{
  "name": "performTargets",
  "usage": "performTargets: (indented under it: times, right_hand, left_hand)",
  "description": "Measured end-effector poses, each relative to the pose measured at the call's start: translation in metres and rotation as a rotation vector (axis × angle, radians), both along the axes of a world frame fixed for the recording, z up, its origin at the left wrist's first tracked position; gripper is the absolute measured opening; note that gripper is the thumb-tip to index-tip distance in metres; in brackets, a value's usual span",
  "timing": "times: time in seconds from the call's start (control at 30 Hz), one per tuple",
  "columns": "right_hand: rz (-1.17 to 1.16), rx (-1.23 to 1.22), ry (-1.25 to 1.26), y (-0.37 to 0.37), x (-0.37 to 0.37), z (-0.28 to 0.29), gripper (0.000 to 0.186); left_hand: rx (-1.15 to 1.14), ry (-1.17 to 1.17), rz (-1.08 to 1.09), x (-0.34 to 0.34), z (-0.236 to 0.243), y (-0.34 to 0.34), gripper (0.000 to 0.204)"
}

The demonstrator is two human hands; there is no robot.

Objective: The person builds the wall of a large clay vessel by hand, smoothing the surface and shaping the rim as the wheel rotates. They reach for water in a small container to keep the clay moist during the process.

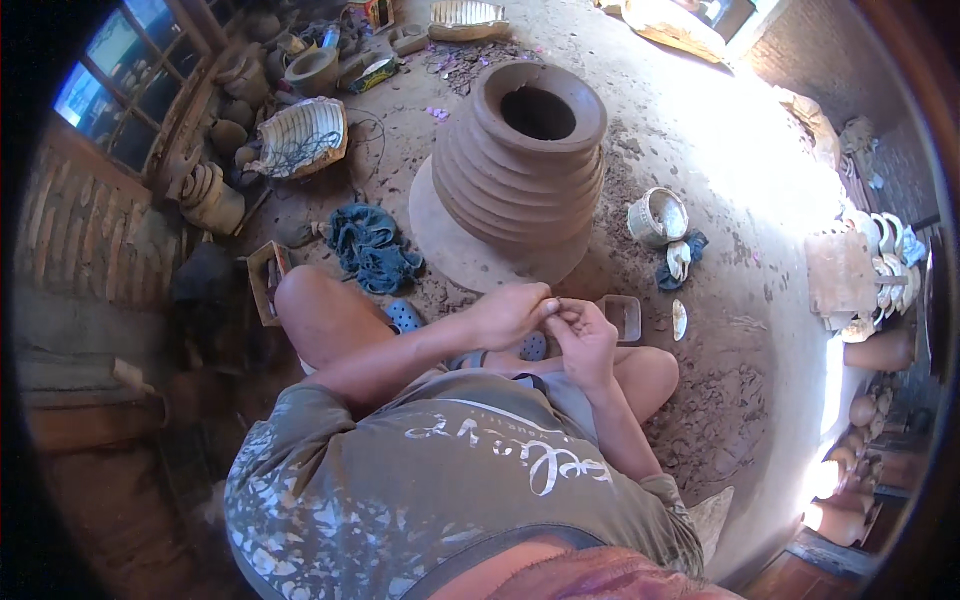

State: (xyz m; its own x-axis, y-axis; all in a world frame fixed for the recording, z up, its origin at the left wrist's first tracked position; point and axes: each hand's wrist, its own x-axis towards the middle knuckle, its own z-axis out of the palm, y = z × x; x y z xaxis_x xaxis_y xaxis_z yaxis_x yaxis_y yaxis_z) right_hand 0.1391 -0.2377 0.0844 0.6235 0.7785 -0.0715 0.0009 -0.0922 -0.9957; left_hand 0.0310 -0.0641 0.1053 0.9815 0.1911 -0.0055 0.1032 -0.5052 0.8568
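My left hand and my right hand meet in front of my lap, fingertips pinched together. Whatever lies between the fingers, if anything, is too small to make out. Just beyond them a large ribbed clay pot stands upright with a wide rim and a dark round mouth. It rests on a pale round disc. Beneath my right hand, partly covered by it, sits a clear plastic tub. Neither hand touches the pot.
Dark blue cloth lies crumpled left of the pot. On the right stand a small bucket with rags beside it and a pale oval piece. Clay scraps cover the floor. Ribbed curved pieces, like this tray-shaped one, and pots crowd the left wall.
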Motion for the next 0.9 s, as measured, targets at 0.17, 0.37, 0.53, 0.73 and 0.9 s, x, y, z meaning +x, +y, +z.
performTargets:
  times: [0.17,0.37,0.53,0.73,0.9]
  right_hand:
    - [0.213,0.009,-0.648,0.026,-0.007,0.037,0.018]
    - [0.252,0.075,-0.954,0.029,-0.006,0.022,0.019]
    - [0.092,-0.007,-0.563,0.04,-0.023,0.043,0.015]
    - [-0.054,0.024,-0.809,0.05,-0.003,0.033,0.015]
    - [-0.226,0.22,-0.938,0.094,0.008,0.103,0.013]
  left_hand:
    - [-0.425,0.182,-0.071,-0.026,0.004,0.025,0.049]
    - [-0.78,0.208,-0.007,-0.038,-0.008,0.023,0.048]
    - [-0.806,0.063,0.077,-0.028,-0.027,0.023,0.038]
    - [-0.691,-0.137,0.342,-0.019,-0.013,0.033,0.03]
    - [-0.275,-0.643,0.9,0.008,0.072,0.111,0.037]
